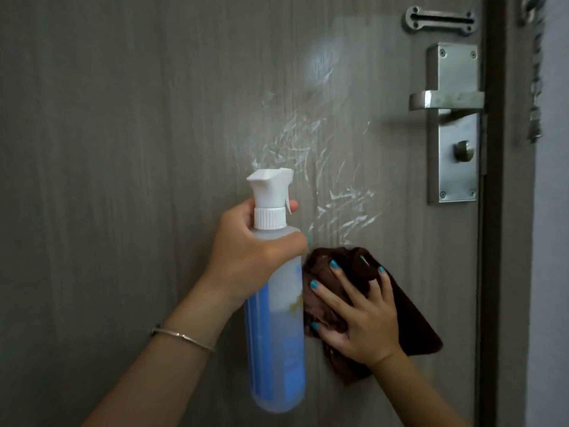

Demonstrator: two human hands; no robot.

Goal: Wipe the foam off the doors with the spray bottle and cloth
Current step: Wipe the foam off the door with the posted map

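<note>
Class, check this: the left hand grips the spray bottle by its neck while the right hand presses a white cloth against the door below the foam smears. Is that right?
Not quite. The head view shows the cloth is dark brown, not white. The rest holds: the left hand grips the spray bottle and the right hand presses the cloth on the door below the foam.

1. The scene is dim and greyish, and the door (123, 149) reads flat and murky.
2. A soft bright patch of glare (323, 61) sits high on the door.
3. The lever handle (446, 100) throws a faint shadow on its plate.
4. Edges bow slightly from the wide-angle lens; detail looks soft overall.
</note>
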